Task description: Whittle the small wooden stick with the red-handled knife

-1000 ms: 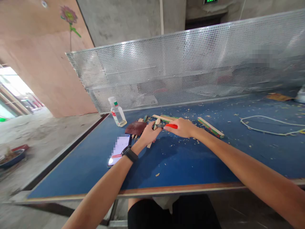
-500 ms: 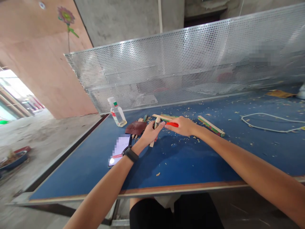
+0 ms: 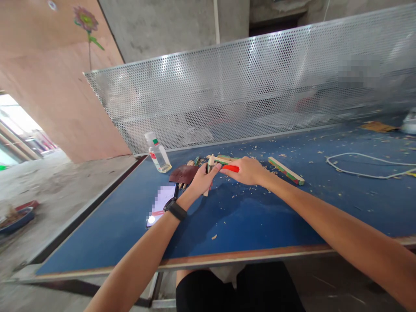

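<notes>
My left hand (image 3: 202, 178), with a black watch on its wrist, is closed round a pale strip of wood (image 3: 211, 161) held above the blue table (image 3: 247, 225). The fingers of my right hand (image 3: 248, 170) are wrapped round the red handle of a knife (image 3: 231, 168). Its blade is too small to make out clearly and lies near my left thumb, at the wood. Behind my hands lie more wooden strips (image 3: 224, 159) among shavings. A brown piece of material (image 3: 183, 173) rests just left of my left hand.
A phone (image 3: 161, 203) lies by my left wrist. Behind it stands a clear bottle (image 3: 158, 155). Right of my hands are a wood strip (image 3: 286, 170) and a white cord loop (image 3: 357, 155). A perforated metal panel (image 3: 227, 91) borders the table's back.
The wood strip in my left hand now stands more upright, its tip raised. The view has shifted slightly. Both hands keep their hold.
</notes>
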The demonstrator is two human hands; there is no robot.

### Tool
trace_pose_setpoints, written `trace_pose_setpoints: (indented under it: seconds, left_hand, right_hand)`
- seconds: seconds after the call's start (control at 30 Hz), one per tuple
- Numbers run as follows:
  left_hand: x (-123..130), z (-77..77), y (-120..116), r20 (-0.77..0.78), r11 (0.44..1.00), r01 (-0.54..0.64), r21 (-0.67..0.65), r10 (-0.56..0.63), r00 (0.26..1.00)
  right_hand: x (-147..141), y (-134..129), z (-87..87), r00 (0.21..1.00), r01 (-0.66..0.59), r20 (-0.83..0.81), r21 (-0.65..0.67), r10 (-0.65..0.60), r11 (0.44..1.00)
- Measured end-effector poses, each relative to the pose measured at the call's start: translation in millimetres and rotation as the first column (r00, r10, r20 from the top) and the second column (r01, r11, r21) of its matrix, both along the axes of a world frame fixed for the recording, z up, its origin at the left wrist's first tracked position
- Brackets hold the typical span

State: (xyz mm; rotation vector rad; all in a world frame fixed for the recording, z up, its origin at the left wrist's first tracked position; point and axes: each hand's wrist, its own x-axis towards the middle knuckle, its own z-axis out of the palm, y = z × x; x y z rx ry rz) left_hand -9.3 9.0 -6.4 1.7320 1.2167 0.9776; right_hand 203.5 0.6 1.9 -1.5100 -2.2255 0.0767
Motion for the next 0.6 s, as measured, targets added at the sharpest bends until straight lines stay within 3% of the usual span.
trace_pose_setpoints:
  seconds: [0.27, 0.4, 0.6]
  left_hand:
    - [4.7, 2.0, -7.1, 0.049, 0.997, -0.057, -0.048, 0.059, 0.997]
    - [3.0, 4.5, -7.9, 0.028, 1.0, -0.025, 0.015, 0.025, 0.999]
    - [2.8, 2.5, -5.6, -0.007, 1.0, -0.029, 0.009, 0.029, 1.0]
  right_hand:
    - [1.7, 2.0, 0.2, 0.992, 0.127, 0.007, 0.075, -0.128, 0.989]
    - [4.5, 0.2, 1.1, 0.999, 0.027, -0.026, 0.013, -0.027, 1.0]
    - [2.3, -4.9, 3.2, 0.997, -0.079, -0.027, -0.049, 0.078, 0.996]
